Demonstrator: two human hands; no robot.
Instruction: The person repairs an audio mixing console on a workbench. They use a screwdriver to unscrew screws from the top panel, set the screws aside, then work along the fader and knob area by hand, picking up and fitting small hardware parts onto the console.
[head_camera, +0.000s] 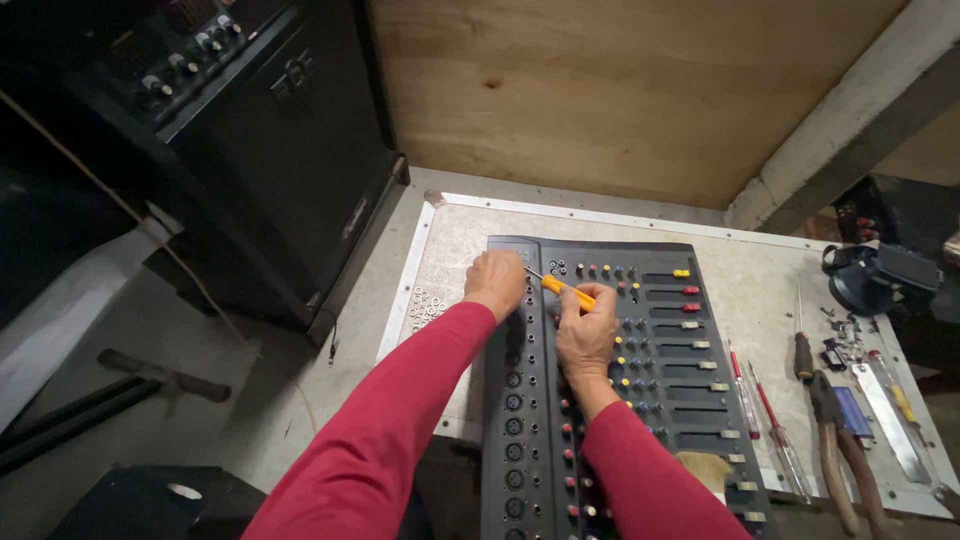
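**Both hands at the top edge of an audio mixer**

A dark audio mixer (610, 400) lies flat on the worktop (450, 230), its long side running away from the person, so the knobs, sockets and sliders all face up within reach. The right hand (585, 335) is clenched around the orange handle of a small screwdriver (565, 289), whose thin shaft slants up and left toward the mixer's upper left corner. The left hand (495, 284) rests right at that corner with its fingers curled down; whether they pinch some small part or only steady the panel cannot be told. Both sleeves are red.

Just left of the mixer a loose cluster of small silvery nuts or washers (425, 307) sits on the bare worktop, not in any tray or dish. To the right, 2 slim red-handled screwdrivers (760, 410), a pair of pliers (838, 445) and other hand tools lie side by side. A black speaker cabinet (270, 160) stands beyond the worktop's left edge
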